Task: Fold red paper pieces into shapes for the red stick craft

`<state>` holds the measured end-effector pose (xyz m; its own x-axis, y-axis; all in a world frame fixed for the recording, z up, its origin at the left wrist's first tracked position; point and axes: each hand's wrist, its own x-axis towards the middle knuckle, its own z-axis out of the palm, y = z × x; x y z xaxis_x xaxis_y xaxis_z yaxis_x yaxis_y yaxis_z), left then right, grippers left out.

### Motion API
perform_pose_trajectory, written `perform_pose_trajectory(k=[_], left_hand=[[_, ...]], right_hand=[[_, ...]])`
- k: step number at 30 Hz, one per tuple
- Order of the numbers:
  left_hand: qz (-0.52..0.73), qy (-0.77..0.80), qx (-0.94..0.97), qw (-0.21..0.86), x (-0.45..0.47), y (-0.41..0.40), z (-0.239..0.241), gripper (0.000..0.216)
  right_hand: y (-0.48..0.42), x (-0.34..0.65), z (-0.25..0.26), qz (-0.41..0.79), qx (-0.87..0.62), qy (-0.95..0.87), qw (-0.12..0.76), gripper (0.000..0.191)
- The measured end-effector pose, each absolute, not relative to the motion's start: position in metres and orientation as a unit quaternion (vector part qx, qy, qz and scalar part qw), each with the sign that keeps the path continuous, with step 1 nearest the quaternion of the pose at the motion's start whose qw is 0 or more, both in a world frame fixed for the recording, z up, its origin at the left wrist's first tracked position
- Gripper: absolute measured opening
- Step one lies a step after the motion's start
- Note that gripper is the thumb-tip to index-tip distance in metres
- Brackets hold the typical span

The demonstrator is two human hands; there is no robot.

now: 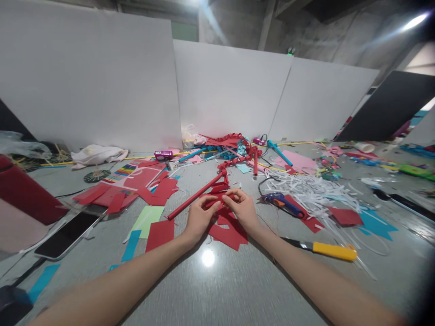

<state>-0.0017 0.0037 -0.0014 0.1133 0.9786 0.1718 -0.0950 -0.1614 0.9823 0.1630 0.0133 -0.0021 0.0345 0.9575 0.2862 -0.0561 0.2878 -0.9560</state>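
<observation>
At the middle of the table, my left hand and my right hand face each other, fingertips pinched on a small piece of red paper between them. Its exact shape is partly hidden by my fingers. Below the hands lie loose cut pieces of red paper, and a red square is to the left. A thin red paper tube slants from beside my left hand up to a curled red paper strip chain behind the hands.
On the right lie a blue glue gun, a yellow-handled knife and a heap of white paper shreds. A phone and light green paper are on the left. White panels stand behind.
</observation>
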Motion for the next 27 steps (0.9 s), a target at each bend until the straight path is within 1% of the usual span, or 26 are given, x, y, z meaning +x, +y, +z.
perform_pose_trajectory(k=[8, 13, 27], left_hand=[[0.524, 0.417, 0.545, 0.505, -0.0005, 0.0029, -0.0019, 0.040], [0.528, 0.419, 0.534, 0.510, 0.0001, 0.0016, 0.0006, 0.037], [0.519, 0.429, 0.530, 0.515, -0.0006, 0.0022, 0.0001, 0.038]], right_hand=[[0.0135, 0.1634, -0.0023, 0.430, -0.414, -0.547, 0.587, 0.033], [0.0132, 0.1634, -0.0026, 0.433, -0.409, -0.545, 0.590, 0.031], [0.0145, 0.1639, -0.0048, 0.443, -0.413, -0.531, 0.592, 0.034]])
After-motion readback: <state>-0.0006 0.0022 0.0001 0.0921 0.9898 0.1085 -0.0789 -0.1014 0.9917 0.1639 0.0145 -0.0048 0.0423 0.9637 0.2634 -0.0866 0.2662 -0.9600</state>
